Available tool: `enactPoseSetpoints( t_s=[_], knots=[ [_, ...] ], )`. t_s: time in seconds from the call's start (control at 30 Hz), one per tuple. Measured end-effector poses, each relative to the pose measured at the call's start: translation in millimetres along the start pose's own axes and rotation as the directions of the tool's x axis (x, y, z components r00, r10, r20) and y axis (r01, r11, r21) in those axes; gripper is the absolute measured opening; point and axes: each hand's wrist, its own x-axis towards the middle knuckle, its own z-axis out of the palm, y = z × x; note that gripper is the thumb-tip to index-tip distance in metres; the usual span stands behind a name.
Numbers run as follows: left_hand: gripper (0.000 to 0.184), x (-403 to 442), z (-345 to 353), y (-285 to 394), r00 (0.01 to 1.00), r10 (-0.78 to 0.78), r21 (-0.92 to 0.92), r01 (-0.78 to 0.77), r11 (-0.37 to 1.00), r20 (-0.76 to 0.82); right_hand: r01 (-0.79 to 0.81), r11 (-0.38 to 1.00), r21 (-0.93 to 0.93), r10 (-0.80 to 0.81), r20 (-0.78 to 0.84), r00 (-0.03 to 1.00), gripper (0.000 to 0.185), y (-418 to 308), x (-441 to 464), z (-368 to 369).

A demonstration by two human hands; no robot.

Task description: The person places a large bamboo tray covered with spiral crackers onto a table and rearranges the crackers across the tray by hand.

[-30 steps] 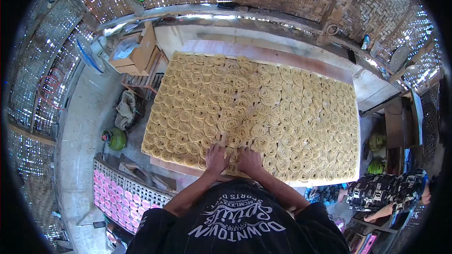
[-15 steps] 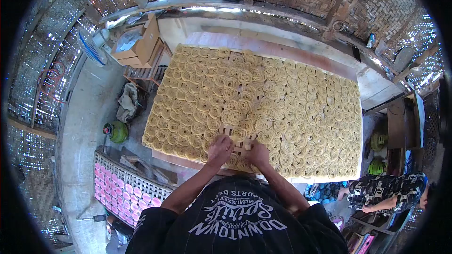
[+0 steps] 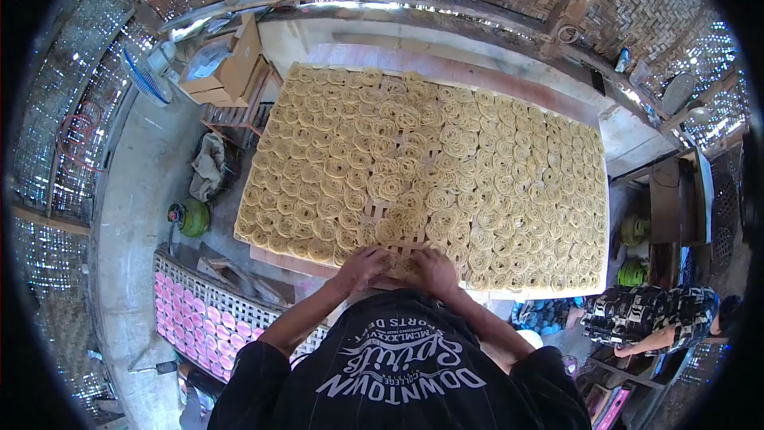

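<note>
Coiled yellow noodle nests (image 3: 318, 167) lie in close rows over a large slatted rack (image 3: 374, 213). At the near edge of the rack, my left hand (image 3: 366, 266) and my right hand (image 3: 435, 271) are side by side with fingers curled inward. Between them sits a noodle nest (image 3: 403, 262), which the fingers of both hands grip from its two sides. Bare slats show just beyond my hands, around a single noodle nest (image 3: 388, 229). My fingertips are partly hidden.
At left are a woven tray of pink discs (image 3: 195, 318), a green gas cylinder (image 3: 191, 217), a cardboard box (image 3: 231, 68) and a fan (image 3: 147, 73). A person in a patterned shirt (image 3: 645, 318) is at the right, near shelves (image 3: 676, 207).
Both hands have moved toward my body, to the near edge of the rack. A noodle nest now lies where they were working. The view has shifted slightly.
</note>
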Motion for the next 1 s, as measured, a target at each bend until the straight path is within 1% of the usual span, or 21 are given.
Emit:
enactPoseSetpoints(
  t_s=[0.03,0.07,0.1,0.2,0.27,0.3,0.37,0.47,0.5,0.53,0.57,0.6,0.63,0.67,0.7,0.73,0.8,0.83,0.9,0.93,1.0],
  knots=[
    [0.033,0,3,-4,1.000,0.016,0.027,-0.016,1.000,0.003,0.115,0.986,-0.122,-0.117,-0.007,0.993,0.050,-4,-1,3],
    [0.032,0,6,-7,0.999,0.032,0.054,-0.032,0.998,0.007,0.079,0.994,-0.079,-0.069,0.115,0.991,0.049,-5,0,3],
    [0.031,-1,8,-8,0.999,0.047,0.080,-0.048,0.996,0.014,0.122,0.990,-0.069,-0.116,0.092,0.989,0.047,-3,1,4],
    [0.032,-5,12,-10,0.998,-0.069,-0.026,0.069,0.997,0.013,0.213,0.977,-0.031,-0.212,0.028,0.977,0.038,-2,-2,10],
    [0.032,-1,-5,6,0.999,-0.007,-0.025,0.006,1.000,-0.051,0.248,0.969,-0.006,-0.248,0.003,0.969,0.029,-3,-3,18],
    [0.032,0,-13,11,0.996,0.021,-0.020,-0.022,1.000,-0.085,0.233,0.971,0.046,-0.232,-0.039,0.972,0.025,-3,-3,19],
    [0.032,-3,-10,7,0.998,0.044,0.009,-0.043,0.999,-0.040,0.207,0.966,0.153,-0.189,-0.124,0.974,0.017,-3,0,22],
    [0.030,-5,-5,-1,0.996,0.085,-0.010,-0.085,0.996,-0.001,-0.014,0.963,0.269,0.062,-0.174,0.983,0.015,-6,7,2],
    [0.030,-6,-4,-3,0.996,0.093,-0.022,-0.093,0.995,0.003,-0.127,0.885,0.449,0.227,-0.175,0.958,0.017,-1,13,0],
    [0.027,-7,-1,-2,0.998,0.055,-0.058,-0.057,0.997,-0.034,-0.223,0.758,0.613,0.383,-0.142,0.913,0.019,4,20,-2],
    [0.024,-8,2,0,0.997,0.016,-0.094,-0.023,0.995,-0.069,-0.295,0.592,0.750,0.523,-0.079,0.849,0.021,10,28,-4],
    [0.021,-5,4,1,0.994,-0.019,-0.130,0.005,0.992,-0.107,-0.416,0.292,0.861,0.587,0.182,0.789,0.023,-9,35,-47],
    [0.019,0,3,5,0.965,-0.194,-0.238,0.149,0.960,-0.177,-0.410,0.177,0.895,0.566,0.248,0.786,0.022,-3,36,-45],
    [0.017,3,3,10,0.903,-0.368,-0.353,0.278,0.893,-0.222,-0.404,0.055,0.913,0.538,0.314,0.783,0.021,6,38,-39],
    [0.015,6,0,15,0.810,-0.535,-0.468,0.386,0.795,-0.241,-0.397,-0.068,0.915,0.499,0.376,0.781,0.021,9,40,-37],
    [0.016,9,-4,18,0.762,-0.593,-0.533,0.399,0.746,-0.260,-0.330,-0.107,0.938,0.498,0.338,0.798,0.021,9,39,-33],
    [0.019,15,-10,20,0.648,-0.709,-0.659,0.407,0.633,-0.280,-0.290,-0.204,0.935,0.485,0.354,0.800,0.022,9,37,-39],
    [0.019,14,-7,20,0.600,-0.760,-0.701,0.430,0.569,-0.249,-0.271,-0.252,0.929,0.479,0.363,0.799,0.023,6,35,-45],
    [0.021,16,-3,18,0.504,-0.844,-0.775,0.455,0.438,-0.181,-0.148,-0.366,0.919,0.475,0.321,0.819,0.020,-3,35,-57],
    [0.020,23,-14,23,0.481,-0.857,-0.780,0.457,0.427,-0.187,-0.086,-0.422,0.903,0.476,0.301,0.827,0.019,-5,34,-59],
    [0.018,34,-33,32,0.430,-0.882,-0.791,0.463,0.400,-0.194,-0.044,-0.481,0.876,0.472,0.300,0.829,0.025,6,28,-48]
  ],
)
